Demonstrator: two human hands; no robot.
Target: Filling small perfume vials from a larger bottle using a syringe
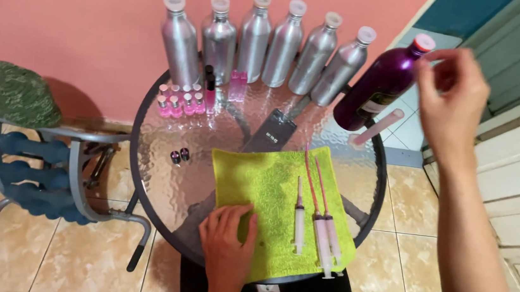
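My left hand (227, 241) lies flat, fingers apart, on the near left corner of a yellow-green cloth (268, 191) spread over a round glass table (168, 175). Three syringes with pinkish tubes (318, 224) lie side by side on the cloth's right half. My right hand (452, 98) is raised at the upper right, its fingertips by the pink cap of a tilted purple bottle (377, 87) that leans at the table's far right edge. Whether the fingers grip the cap is unclear.
Several silver aluminium bottles (263, 41) stand in a row at the table's back. Small pink vials (182, 100), a dark roller bottle (210, 90), a black flat packet (272, 131) and a pink tube (377, 127) lie nearby. A stool with dumbbells (29, 162) stands left.
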